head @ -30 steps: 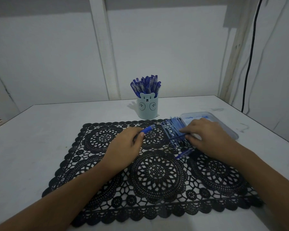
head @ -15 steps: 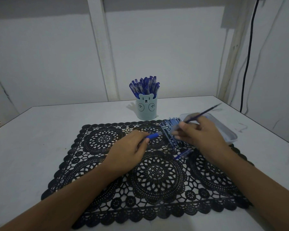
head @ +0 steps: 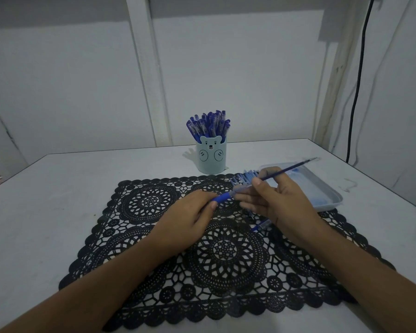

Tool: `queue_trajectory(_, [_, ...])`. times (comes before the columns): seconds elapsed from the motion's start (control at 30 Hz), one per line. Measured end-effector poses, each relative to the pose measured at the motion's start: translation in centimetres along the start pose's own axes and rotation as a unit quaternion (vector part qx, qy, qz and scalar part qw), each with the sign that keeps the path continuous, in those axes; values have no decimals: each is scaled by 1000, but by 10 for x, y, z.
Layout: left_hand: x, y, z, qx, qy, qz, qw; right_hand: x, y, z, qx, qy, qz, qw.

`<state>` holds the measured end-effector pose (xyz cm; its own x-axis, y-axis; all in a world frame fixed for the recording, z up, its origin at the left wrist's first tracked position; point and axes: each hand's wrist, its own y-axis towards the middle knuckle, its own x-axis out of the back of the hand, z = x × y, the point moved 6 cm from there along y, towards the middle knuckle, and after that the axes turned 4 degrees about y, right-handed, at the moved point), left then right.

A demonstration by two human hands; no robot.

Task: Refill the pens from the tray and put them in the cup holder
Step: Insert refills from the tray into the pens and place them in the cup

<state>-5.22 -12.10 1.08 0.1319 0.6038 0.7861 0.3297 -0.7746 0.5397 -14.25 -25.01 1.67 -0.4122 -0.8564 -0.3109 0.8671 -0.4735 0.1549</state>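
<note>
The left hand point(head: 187, 219) pinches a pen barrel point(head: 226, 195) by its dark blue grip end, fingers curled around it, with the clear open end pointing toward the other hand. The right hand point(head: 274, 200) pinches a thin blue refill point(head: 288, 169) between thumb and forefinger, close to its lower end, so that most of its length slants up and away beyond the knuckles. That low hold probably gives finer control of the end that must enter the barrel; the two pieces lie nearly in one line, which suits a straight slide in. Whether the refill's end already sits inside the barrel cannot be told, since the fingers cover the joint.

Just behind the right hand's fingers lies a fanned heap of pale blue pen parts point(head: 246, 176), and beyond its knuckles the shallow clear tray point(head: 327, 191) rests partly on the black lace placemat point(head: 226, 255). Under the right wrist a loose blue pen piece point(head: 262, 225) lies on the mat, possibly the cap waiting to go back on. Farther off, beyond both hands, the bear-faced cup holder point(head: 211, 156) stands upright, already crowded with blue pens point(head: 209, 124), within easy reach for the finished one.
</note>
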Motion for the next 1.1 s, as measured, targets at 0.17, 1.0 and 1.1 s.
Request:
queue_trajectory(0.17, [3, 0, -2, -11, -20, -13, 1000, -2, -1, -1, -14, 28, 24, 999])
queue_trajectory(1.0, [7, 1, 2, 19, -53, -35, 998, -2, -8, 6, 59, -134, -34, 989])
queue_trajectory(1.1, [6, 0, 1, 16, -50, -24, 998, 6, -8, 14, 102, -53, -91, 989])
